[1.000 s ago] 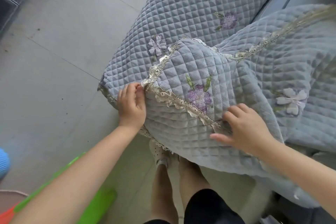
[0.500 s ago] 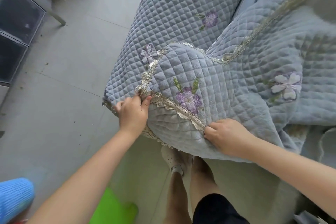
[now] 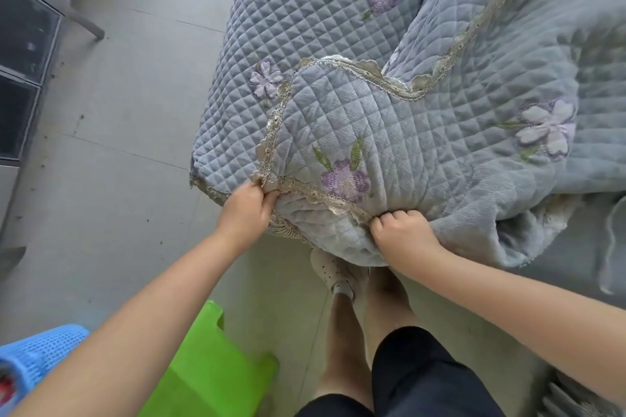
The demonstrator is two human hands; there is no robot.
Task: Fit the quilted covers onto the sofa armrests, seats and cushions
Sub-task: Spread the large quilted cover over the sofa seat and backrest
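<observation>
Both your left hand and right hand pinch the quilted cover; pull unevenly and its lace trim may tear.

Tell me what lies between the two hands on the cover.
In the head view, a run of lace trim on the quilted cover spans from left hand to right hand.
</observation>
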